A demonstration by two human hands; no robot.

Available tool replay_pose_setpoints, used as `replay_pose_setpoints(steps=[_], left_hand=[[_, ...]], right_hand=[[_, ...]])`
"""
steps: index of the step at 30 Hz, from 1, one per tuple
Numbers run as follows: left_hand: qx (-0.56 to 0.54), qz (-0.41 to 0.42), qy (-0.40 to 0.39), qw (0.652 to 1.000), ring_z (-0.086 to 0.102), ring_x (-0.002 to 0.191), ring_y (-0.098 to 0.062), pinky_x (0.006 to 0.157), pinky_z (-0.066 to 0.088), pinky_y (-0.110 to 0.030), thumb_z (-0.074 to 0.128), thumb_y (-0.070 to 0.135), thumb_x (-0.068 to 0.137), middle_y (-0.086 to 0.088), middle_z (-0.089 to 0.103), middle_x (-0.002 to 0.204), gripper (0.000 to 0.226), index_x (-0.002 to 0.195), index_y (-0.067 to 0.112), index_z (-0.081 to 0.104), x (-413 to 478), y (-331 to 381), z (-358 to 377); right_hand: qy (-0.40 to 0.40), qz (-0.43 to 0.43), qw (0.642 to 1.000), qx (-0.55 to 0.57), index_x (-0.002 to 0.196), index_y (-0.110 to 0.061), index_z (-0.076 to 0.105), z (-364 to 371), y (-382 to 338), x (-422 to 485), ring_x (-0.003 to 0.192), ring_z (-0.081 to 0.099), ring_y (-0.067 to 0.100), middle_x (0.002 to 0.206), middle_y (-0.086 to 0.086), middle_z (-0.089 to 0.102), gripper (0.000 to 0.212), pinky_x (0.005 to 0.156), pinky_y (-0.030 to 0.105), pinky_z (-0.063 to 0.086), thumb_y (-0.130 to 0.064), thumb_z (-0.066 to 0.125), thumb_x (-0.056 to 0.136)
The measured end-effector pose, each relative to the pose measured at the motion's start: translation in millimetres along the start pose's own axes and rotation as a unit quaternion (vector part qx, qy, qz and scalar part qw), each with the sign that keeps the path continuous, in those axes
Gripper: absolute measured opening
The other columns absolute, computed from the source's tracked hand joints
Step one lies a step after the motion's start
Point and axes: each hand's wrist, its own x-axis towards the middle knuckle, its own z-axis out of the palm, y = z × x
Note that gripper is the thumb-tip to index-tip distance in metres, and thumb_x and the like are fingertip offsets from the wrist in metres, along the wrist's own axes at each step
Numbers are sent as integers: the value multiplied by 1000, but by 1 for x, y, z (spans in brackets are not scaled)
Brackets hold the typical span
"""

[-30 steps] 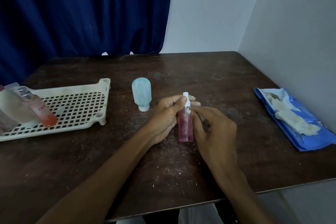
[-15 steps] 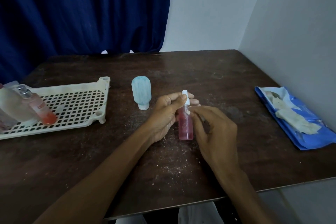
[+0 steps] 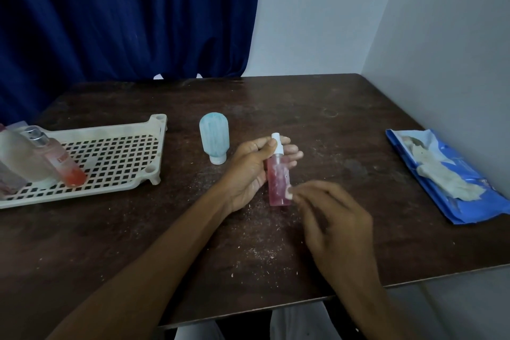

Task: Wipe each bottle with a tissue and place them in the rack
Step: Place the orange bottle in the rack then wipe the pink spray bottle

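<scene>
At the far left, the rack [image 3: 110,132] holds at least two bottles lying down: a frosted bottle [image 3: 19,154] and an orange bottle [image 3: 59,159] with a silver cap. So part of the job looks done. Just right of the rack, a blue bottle [image 3: 214,136] stands on its cap on the table [image 3: 276,107], not yet racked.

Near the middle, the left hand [image 3: 248,171] grasps the pink bottle [image 3: 278,176] by its neck, fingers wrapped behind it, and holds it upright. The right hand [image 3: 336,223] is blurred beside the bottle's lower end, fingers curled. I cannot tell whether it pinches a tissue or touches the bottle.

At the far right lies the blue tissue pack [image 3: 469,207] with a crumpled tissue [image 3: 441,174] on top. By my reckoning, the pink and blue bottles remain.
</scene>
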Motion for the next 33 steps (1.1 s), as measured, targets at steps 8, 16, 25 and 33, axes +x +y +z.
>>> replay_pose_setpoints(steps=[8,16,25,33], left_hand=[[-57,-32,-40,997,69,111,-32,79,61,-37,34,7,106,-22,71,115,27,120,-4,55,-3,7,2],[-89,-18,-11,996,70,108,-33,99,54,-40,33,4,106,-19,73,102,26,115,-4,56,-1,1,1],[46,92,-35,994,70,100,-26,96,54,-37,32,4,106,-13,71,99,27,114,-2,57,-2,6,-1],[255,229,-46,938,69,108,-25,96,53,-35,46,7,103,-14,73,109,23,119,-2,60,-7,6,0]], right_hand=[[-4,39,997,61,103,-16,76,8,5,38,92,65,-2,98,-9,72,16,80,16,52,-7,70,91],[-22,99,992,75,101,-19,75,11,7,12,88,67,0,95,-17,70,15,78,21,55,-9,70,91],[9,231,948,218,96,-23,76,1,12,6,85,70,2,88,-12,75,15,76,15,52,-11,70,91],[25,332,872,359,102,-15,75,-2,21,7,95,71,21,97,4,76,12,87,36,55,-13,67,94]])
